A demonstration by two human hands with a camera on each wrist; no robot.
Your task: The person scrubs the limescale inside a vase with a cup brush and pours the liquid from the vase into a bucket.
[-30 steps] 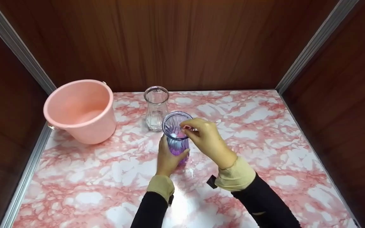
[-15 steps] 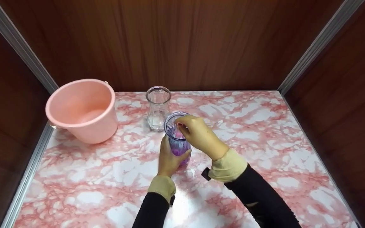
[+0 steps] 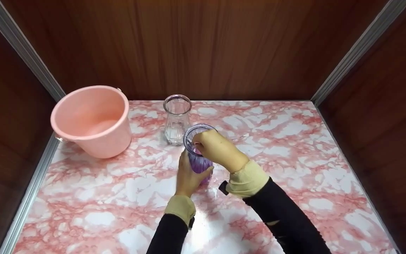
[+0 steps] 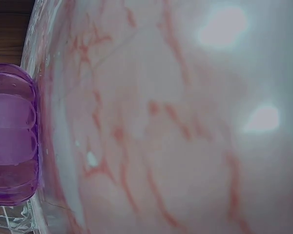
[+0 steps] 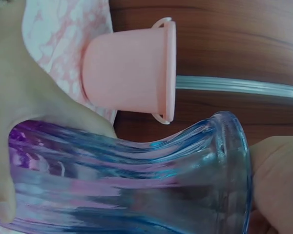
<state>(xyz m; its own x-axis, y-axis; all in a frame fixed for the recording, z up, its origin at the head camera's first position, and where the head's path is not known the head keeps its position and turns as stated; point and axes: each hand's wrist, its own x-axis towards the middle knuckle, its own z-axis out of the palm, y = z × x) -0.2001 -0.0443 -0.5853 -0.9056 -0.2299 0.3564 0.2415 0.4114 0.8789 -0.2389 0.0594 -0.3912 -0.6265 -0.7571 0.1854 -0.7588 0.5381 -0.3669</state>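
A ribbed glass vase (image 3: 198, 163), blue at the rim and purple at the base, stands on the table in the head view. My left hand (image 3: 188, 176) grips its lower body, thumb on the near right side. My right hand (image 3: 220, 149) has its fingers curled down inside the vase's mouth, pinching a slim pink handle (image 3: 196, 150) mostly hidden by hand and glass. Through the wall in the right wrist view, pink streaks run lengthwise inside the vase (image 5: 195, 195). The left wrist view catches only its purple base (image 4: 12, 131) at the left edge.
A clear glass vase (image 3: 176, 128) stands just behind the purple one, slightly left. Farther left is a large pink bucket (image 3: 108, 143). Dark wooden panels (image 3: 189, 49) wall in the pink-and-white marbled table (image 3: 118, 204) at the back and both sides.
My right hand has moved left and deeper into the vase's mouth, so less of the pink handle shows. The left hand keeps its grip in about the same place.
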